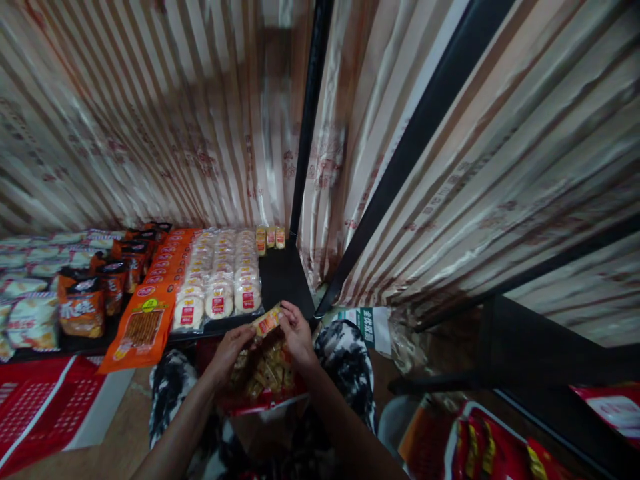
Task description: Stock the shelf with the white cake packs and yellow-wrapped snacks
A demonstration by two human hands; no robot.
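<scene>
Between my two hands is a small yellow snack packet (269,321) with an orange-red label. My left hand (239,345) pinches its left end. On its right end, the fingers of my right hand (295,328) are closed. Just beneath them, between my knees, a red bag or box (250,404) holds many similar gold packets (273,373). Three matching packets (271,238) stand in a row at the back of the black shelf (285,273). Left of these lie rows of round white crackers in clear wrap (219,299).
Orange flat snack packs (145,320), orange-black bags (81,305) and white bags (33,320) fill the shelf's left side. Black metal posts (400,157) rise before striped curtains (210,120). Red packages (493,443) sit low at right; a green-white bag (367,327) lies behind my knee.
</scene>
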